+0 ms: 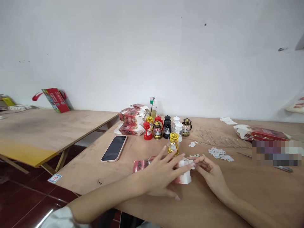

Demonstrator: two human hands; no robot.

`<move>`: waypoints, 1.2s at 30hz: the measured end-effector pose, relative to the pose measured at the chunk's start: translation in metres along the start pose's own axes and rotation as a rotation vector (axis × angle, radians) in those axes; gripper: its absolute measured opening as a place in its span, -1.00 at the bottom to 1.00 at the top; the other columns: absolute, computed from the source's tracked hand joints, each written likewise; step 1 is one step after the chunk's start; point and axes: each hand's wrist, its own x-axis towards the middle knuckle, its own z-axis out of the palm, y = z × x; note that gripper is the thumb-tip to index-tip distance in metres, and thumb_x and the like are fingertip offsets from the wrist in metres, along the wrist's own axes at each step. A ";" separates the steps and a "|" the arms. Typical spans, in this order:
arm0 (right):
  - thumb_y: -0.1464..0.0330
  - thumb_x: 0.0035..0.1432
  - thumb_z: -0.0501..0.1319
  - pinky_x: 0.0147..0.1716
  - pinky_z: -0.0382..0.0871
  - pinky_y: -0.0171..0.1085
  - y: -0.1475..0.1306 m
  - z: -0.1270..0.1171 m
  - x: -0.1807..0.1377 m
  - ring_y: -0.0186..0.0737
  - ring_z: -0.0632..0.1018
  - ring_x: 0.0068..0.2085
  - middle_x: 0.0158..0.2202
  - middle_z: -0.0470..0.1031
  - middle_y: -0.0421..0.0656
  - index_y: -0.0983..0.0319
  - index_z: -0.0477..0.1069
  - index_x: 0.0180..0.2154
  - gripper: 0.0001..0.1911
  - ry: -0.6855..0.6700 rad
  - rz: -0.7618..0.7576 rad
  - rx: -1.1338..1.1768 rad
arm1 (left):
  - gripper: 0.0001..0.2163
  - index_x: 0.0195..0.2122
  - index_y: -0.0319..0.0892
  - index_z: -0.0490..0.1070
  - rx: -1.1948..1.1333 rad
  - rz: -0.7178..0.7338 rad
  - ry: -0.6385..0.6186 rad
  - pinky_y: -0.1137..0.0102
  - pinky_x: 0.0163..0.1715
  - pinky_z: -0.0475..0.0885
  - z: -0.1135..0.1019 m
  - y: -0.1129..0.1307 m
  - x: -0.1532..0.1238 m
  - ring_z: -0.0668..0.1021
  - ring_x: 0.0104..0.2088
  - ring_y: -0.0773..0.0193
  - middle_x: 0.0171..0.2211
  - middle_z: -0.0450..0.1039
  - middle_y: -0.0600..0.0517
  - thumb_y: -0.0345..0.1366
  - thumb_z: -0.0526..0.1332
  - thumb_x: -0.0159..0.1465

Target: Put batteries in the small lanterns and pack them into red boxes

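Observation:
A red and white printed cardboard box [141, 165] lies on its side at the front of the table, its white flaps toward the right. My left hand [161, 174] rests across the top of the box with its fingers spread, hiding much of it. At the flap end, my right hand [210, 172] has its fingertips pinched together on the white edge of the box. Just beyond the left fingers stands a small gold lantern [174, 144], partly covered by them. Small pale discs [196, 155] lie behind the right fingertips.
Behind stand several small lanterns [167, 129], stacked red boxes [133, 112] and a bottle [153, 110]. A phone [114, 148] lies left. Rightward are thin wire pieces [220, 139], white plastic pieces [220, 154], another red box [263, 133] and a metal tool [283, 168].

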 end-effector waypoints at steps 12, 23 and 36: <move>0.22 0.24 0.08 -0.31 0.45 -0.23 -0.004 -0.002 -0.004 -0.24 0.49 -0.29 -0.19 0.38 -0.10 0.17 0.46 -0.27 -0.77 -0.159 -0.195 -0.354 | -0.53 0.13 -0.09 0.23 0.102 -0.097 0.143 0.21 -0.13 0.34 0.040 -0.002 0.017 0.36 0.04 0.02 0.13 0.27 -0.15 -0.23 0.18 0.17; 0.21 0.30 0.01 -0.08 0.38 -0.22 -0.020 -0.006 -0.011 -0.21 0.42 -0.10 -0.17 0.35 -0.13 0.11 0.36 -0.08 -0.75 -0.276 -0.265 -0.446 | -0.56 0.10 -0.07 0.30 0.023 -0.067 0.398 0.24 -0.07 0.32 0.043 -0.005 0.013 0.40 0.04 0.08 0.11 0.33 -0.12 -0.28 0.14 0.15; 0.22 0.28 0.02 -0.15 0.33 -0.23 -0.015 -0.010 -0.006 -0.18 0.43 -0.12 -0.07 0.32 -0.07 0.24 0.41 -0.50 -0.62 -0.228 -0.249 -0.367 | -0.48 0.13 -0.04 0.25 0.030 -0.154 0.291 0.27 -0.16 0.26 0.043 -0.001 0.013 0.41 -0.06 0.10 0.03 0.36 -0.07 -0.14 0.22 0.13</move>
